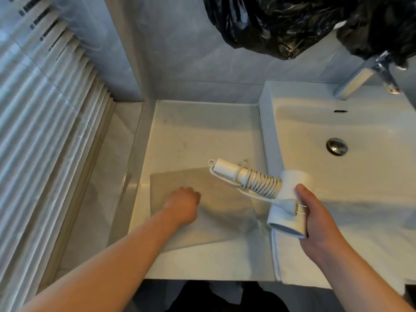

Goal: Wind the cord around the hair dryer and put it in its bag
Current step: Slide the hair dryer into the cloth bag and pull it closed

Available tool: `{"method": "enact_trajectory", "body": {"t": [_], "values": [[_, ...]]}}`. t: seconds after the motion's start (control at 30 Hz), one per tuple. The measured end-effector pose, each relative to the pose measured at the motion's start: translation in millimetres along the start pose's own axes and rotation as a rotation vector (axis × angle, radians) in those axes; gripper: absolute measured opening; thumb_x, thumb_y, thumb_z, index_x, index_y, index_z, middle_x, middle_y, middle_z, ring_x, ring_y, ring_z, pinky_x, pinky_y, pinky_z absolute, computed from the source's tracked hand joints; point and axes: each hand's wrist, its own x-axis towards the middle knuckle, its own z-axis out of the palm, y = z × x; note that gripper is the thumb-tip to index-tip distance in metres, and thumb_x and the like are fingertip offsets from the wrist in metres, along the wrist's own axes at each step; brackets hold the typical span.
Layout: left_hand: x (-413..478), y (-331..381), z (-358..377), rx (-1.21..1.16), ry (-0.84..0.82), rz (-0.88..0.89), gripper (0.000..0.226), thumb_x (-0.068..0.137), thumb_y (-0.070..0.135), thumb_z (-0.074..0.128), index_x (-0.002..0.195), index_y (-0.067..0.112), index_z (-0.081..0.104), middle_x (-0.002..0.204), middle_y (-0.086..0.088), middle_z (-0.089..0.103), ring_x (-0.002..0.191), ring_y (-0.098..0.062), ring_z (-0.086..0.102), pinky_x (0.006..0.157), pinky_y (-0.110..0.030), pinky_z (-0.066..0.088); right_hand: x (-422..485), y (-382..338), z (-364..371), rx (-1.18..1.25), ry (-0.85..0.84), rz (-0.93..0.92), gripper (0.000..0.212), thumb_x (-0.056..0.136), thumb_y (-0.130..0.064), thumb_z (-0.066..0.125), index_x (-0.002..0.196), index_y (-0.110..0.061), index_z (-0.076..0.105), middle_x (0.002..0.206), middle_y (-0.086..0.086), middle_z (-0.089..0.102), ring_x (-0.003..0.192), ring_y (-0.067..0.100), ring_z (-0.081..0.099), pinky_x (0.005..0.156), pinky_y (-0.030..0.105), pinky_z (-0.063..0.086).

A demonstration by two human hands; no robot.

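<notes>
A white hair dryer (290, 183) is held above the counter, its handle pointing left with the white cord (263, 184) wound in tight coils around it. The plug with metal prongs (300, 209) lies against the dryer's barrel. My right hand (319, 219) grips the barrel and pins the plug against it. A flat beige bag (216, 221) lies on the counter below and left of the dryer. My left hand (183, 204) rests on the bag's left part, fingers curled down onto the fabric; whether it pinches the bag I cannot tell.
A white sink basin (351, 172) with a metal drain (337, 146) and a chrome tap (360, 79) lies to the right. A black plastic bag (281, 23) hangs at the top. A white countertop (191, 136) meets tiled walls; slatted blinds (45, 109) fill the left.
</notes>
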Motion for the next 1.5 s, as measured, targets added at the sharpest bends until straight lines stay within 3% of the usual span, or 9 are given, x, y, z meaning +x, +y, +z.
{"method": "enact_trajectory", "body": {"t": [0.13,0.27,0.43,0.63,0.8,0.97,1.07,1.17,1.5], "values": [[30,92,-5,-0.491,0.017,-0.076,0.033,0.089,0.042,0.053,0.111,0.018,0.058,0.115,-0.008,0.063,0.109,-0.029,0.06,0.085,-0.032,0.048,-5,-12,-21,0.027,0.039,-0.048,0.029,0.088,-0.037,0.059,0.105,-0.015,0.069,0.095,0.007,0.076,0.083,0.02,0.071,0.077,0.04,0.052],[57,147,12,-0.652,-0.097,-0.176,0.063,0.082,0.065,0.05,0.131,0.025,0.051,0.126,-0.002,0.063,0.115,-0.026,0.061,0.091,-0.037,0.048,-11,-24,-46,0.06,0.075,-0.075,0.026,0.091,-0.036,0.054,0.103,-0.017,0.069,0.093,0.006,0.076,0.082,0.019,0.072,0.078,0.041,0.051],[65,138,24,-0.552,-0.001,-0.21,0.036,0.091,0.035,0.051,0.124,0.022,0.049,0.128,-0.005,0.06,0.118,-0.029,0.057,0.092,-0.036,0.046,-13,-28,-65,0.08,0.12,-0.071,0.024,0.091,-0.036,0.054,0.1,-0.02,0.07,0.091,0.003,0.077,0.08,0.018,0.071,0.088,0.047,0.049],[50,83,13,-0.366,-0.173,0.128,0.015,0.086,0.023,0.057,0.09,0.027,0.043,0.098,-0.003,0.063,0.086,-0.029,0.066,0.054,-0.03,0.052,-15,-21,-61,0.09,0.059,-0.017,0.025,0.093,-0.033,0.05,0.103,-0.019,0.069,0.088,0.003,0.077,0.075,0.015,0.073,0.081,0.044,0.05],[38,36,4,-0.098,-0.172,0.116,0.032,0.078,0.02,0.064,0.099,0.03,0.042,0.104,-0.005,0.063,0.092,-0.028,0.061,0.069,-0.032,0.047,-20,-3,-49,0.085,0.02,0.102,0.027,0.09,-0.027,0.053,0.109,-0.015,0.068,0.098,0.009,0.074,0.087,0.025,0.066,0.081,0.043,0.048],[27,19,9,-0.495,-0.023,-0.116,0.004,0.083,0.02,0.052,0.086,0.018,0.055,0.084,-0.002,0.061,0.076,-0.026,0.062,0.057,-0.03,0.046,-32,29,-41,0.068,0.003,0.26,0.03,0.081,-0.025,0.06,0.108,-0.012,0.066,0.092,0.013,0.074,0.078,0.027,0.068,0.075,0.042,0.05],[20,18,8,-0.693,0.091,-0.188,0.008,0.086,0.02,0.056,0.078,0.018,0.053,0.075,-0.004,0.061,0.065,-0.023,0.056,0.057,-0.034,0.048,-36,51,-38,0.041,0.0,0.349,0.035,0.082,-0.022,0.062,0.114,-0.009,0.064,0.104,0.021,0.072,0.085,0.034,0.067,0.068,0.04,0.054],[14,19,2,-0.863,0.192,-0.22,0.013,0.086,0.012,0.057,0.077,0.019,0.05,0.064,0.001,0.049,0.06,-0.017,0.046,0.055,-0.029,0.039,-34,71,-36,-0.002,0.045,0.406,0.038,0.08,-0.021,0.067,0.113,-0.004,0.061,0.104,0.026,0.07,0.092,0.04,0.066,0.079,0.048,0.054],[-8,29,-9,-0.787,0.33,-0.032,0.012,0.089,0.015,0.061,0.086,0.025,0.056,0.075,0.01,0.05,0.071,-0.013,0.05,0.069,-0.028,0.042,-7,96,-14,-0.051,0.104,0.335,0.039,0.082,-0.017,0.071,0.115,-0.002,0.055,0.106,0.019,0.067,0.095,0.033,0.065,0.072,0.042,0.055]]}}
